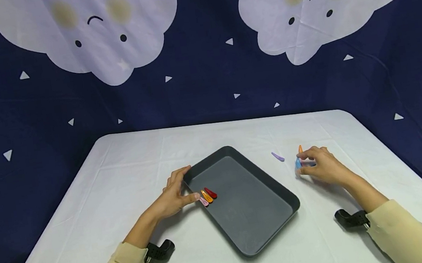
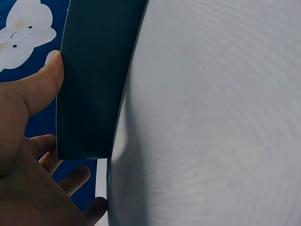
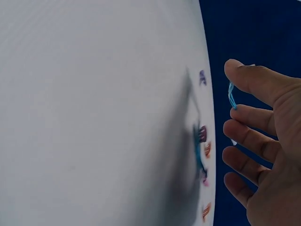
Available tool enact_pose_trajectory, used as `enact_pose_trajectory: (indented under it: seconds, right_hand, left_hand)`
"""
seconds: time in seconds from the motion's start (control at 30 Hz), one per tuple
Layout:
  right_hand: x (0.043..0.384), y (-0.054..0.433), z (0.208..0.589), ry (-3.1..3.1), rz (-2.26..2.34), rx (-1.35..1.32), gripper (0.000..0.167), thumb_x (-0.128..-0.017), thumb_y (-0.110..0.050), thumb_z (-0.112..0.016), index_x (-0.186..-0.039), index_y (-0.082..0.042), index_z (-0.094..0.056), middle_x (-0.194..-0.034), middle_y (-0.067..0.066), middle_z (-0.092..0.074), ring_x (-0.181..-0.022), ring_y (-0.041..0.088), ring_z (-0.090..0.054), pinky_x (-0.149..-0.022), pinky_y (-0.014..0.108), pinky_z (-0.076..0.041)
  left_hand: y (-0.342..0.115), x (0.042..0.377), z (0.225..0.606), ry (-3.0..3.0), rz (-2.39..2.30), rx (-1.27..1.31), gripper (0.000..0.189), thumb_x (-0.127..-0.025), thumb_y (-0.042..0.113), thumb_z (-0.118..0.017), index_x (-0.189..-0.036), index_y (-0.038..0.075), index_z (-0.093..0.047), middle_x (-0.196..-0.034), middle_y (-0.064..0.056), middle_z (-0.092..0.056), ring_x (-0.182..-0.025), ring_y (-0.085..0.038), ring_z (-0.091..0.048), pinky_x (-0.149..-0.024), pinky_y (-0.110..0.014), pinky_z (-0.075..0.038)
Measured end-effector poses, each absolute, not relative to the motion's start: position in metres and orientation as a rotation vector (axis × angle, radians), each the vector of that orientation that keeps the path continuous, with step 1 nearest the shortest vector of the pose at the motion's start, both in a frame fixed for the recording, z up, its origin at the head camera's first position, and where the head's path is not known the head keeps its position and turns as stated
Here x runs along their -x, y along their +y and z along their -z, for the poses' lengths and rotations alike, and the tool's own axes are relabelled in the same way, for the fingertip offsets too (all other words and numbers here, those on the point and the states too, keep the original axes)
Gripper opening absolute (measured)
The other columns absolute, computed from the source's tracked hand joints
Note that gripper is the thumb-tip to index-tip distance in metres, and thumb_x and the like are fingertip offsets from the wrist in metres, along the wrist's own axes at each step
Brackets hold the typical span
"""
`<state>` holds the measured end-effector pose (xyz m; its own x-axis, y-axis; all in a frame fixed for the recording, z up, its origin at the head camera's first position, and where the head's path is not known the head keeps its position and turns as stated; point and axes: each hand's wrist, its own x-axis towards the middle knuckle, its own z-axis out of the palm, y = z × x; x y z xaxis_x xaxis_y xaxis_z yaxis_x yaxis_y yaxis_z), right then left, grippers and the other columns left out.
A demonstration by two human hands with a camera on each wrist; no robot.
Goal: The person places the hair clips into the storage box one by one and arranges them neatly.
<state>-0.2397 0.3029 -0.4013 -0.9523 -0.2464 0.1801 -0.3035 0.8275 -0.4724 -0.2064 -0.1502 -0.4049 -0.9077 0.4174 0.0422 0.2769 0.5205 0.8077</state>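
My right hand (image 1: 322, 165) pinches a blue hair clip (image 1: 298, 163) between thumb and forefinger, above the table; the clip (image 3: 231, 96) shows in the right wrist view too. Under and behind that hand lie more hair clips, partly hidden, among them an orange one (image 1: 300, 148). A lavender hair clip (image 1: 278, 157) lies to their left. My left hand (image 1: 173, 196) rests at the left corner of a dark grey baking tray (image 1: 256, 168), its thumb on the rim and its other fingers loosely spread. Inside the tray, beside the thumb, lie a red (image 1: 210, 193), an orange (image 1: 206, 196) and a pink clip (image 1: 204, 201).
The tray stands slantwise on a white-covered table (image 1: 130, 160). A navy cloth (image 1: 208, 83) with clouds hangs behind the table. In the right wrist view, several small clips, one purple (image 3: 202, 77), lie near the table edge. Black camera mounts (image 1: 160, 250) sit at both wrists.
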Motion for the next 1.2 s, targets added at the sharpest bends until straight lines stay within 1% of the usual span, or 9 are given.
enact_pose_trajectory:
  seconds: [0.2, 0.43, 0.5, 0.63, 0.7, 0.8, 0.87, 1.07, 1.2]
  right_hand:
    - [0.243, 0.295, 0.39, -2.88, -0.798, -0.478, 0.05, -0.079, -0.028, -0.075, -0.12, -0.003, -0.062, -0.112, 0.019, -0.061, -0.1, 0.035, -0.049, -0.078, 0.037, -0.036]
    - [0.244, 0.279, 0.377, -2.881, -0.767, -0.493, 0.05, -0.079, -0.034, -0.075, -0.12, -0.008, -0.062, -0.106, 0.014, -0.062, -0.096, 0.03, -0.046, -0.072, 0.033, -0.03]
    - [0.243, 0.275, 0.373, -2.896, -0.763, -0.482, 0.05, -0.079, -0.036, -0.075, -0.12, -0.011, -0.062, -0.108, 0.012, -0.061, -0.097, 0.029, -0.046, -0.071, 0.035, -0.03]
    - [0.243, 0.266, 0.364, -2.919, -0.78, -0.466, 0.051, -0.079, -0.039, -0.074, -0.122, -0.015, -0.061, -0.114, 0.008, -0.06, -0.099, 0.027, -0.046, -0.073, 0.044, -0.031]
    - [0.244, 0.262, 0.361, -2.909, -0.79, -0.485, 0.052, -0.078, -0.039, -0.074, -0.123, -0.014, -0.061, -0.116, 0.008, -0.06, -0.099, 0.026, -0.046, -0.073, 0.045, -0.032]
    - [0.245, 0.256, 0.356, -2.878, -0.8, -0.542, 0.052, -0.079, -0.037, -0.075, -0.122, -0.013, -0.061, -0.116, 0.007, -0.06, -0.102, 0.026, -0.046, -0.075, 0.042, -0.036]
    - [0.246, 0.251, 0.353, -2.862, -0.815, -0.58, 0.051, -0.079, -0.035, -0.075, -0.122, -0.012, -0.061, -0.117, 0.007, -0.06, -0.107, 0.027, -0.046, -0.08, 0.041, -0.038]
    - [0.247, 0.236, 0.347, -2.87, -0.877, -0.63, 0.052, -0.079, -0.035, -0.075, -0.124, -0.013, -0.06, -0.12, 0.006, -0.059, -0.116, 0.027, -0.044, -0.092, 0.047, -0.038]
    - [0.249, 0.225, 0.344, -2.863, -0.888, -0.668, 0.052, -0.078, -0.035, -0.075, -0.123, -0.013, -0.061, -0.12, 0.005, -0.058, -0.116, 0.025, -0.044, -0.094, 0.047, -0.038]
  left_hand:
    - [-0.15, 0.206, 0.405, 2.6, -1.338, -0.593, 0.084, -0.086, 0.026, -0.069, -0.15, 0.012, -0.017, -0.153, -0.013, -0.018, -0.141, -0.039, -0.011, -0.104, -0.068, -0.006]
    - [-0.15, 0.206, 0.404, 2.603, -1.327, -0.59, 0.084, -0.086, 0.026, -0.069, -0.15, 0.013, -0.017, -0.153, -0.013, -0.017, -0.141, -0.039, -0.011, -0.104, -0.07, -0.005]
    - [-0.15, 0.206, 0.404, 2.605, -1.327, -0.592, 0.084, -0.086, 0.026, -0.069, -0.15, 0.013, -0.017, -0.153, -0.013, -0.017, -0.141, -0.039, -0.01, -0.104, -0.07, -0.005]
    - [-0.15, 0.206, 0.405, 2.609, -1.323, -0.596, 0.084, -0.086, 0.027, -0.069, -0.15, 0.013, -0.017, -0.153, -0.013, -0.017, -0.141, -0.04, -0.01, -0.104, -0.07, -0.006]
    - [-0.15, 0.206, 0.405, 2.609, -1.325, -0.598, 0.084, -0.086, 0.026, -0.069, -0.15, 0.013, -0.017, -0.153, -0.013, -0.017, -0.141, -0.04, -0.011, -0.104, -0.069, -0.006]
    - [-0.15, 0.206, 0.405, 2.611, -1.326, -0.602, 0.084, -0.086, 0.026, -0.069, -0.15, 0.012, -0.017, -0.152, -0.013, -0.017, -0.14, -0.039, -0.012, -0.104, -0.069, -0.006]
    - [-0.151, 0.207, 0.405, 2.612, -1.326, -0.604, 0.084, -0.086, 0.026, -0.069, -0.15, 0.013, -0.017, -0.152, -0.013, -0.017, -0.139, -0.039, -0.013, -0.103, -0.069, -0.006]
    - [-0.151, 0.206, 0.405, 2.611, -1.324, -0.604, 0.085, -0.085, 0.029, -0.069, -0.15, 0.013, -0.017, -0.152, -0.013, -0.018, -0.139, -0.038, -0.014, -0.104, -0.067, -0.007]
    - [-0.151, 0.206, 0.405, 2.61, -1.326, -0.609, 0.085, -0.085, 0.029, -0.069, -0.15, 0.012, -0.016, -0.152, -0.013, -0.017, -0.139, -0.038, -0.013, -0.104, -0.067, -0.007]
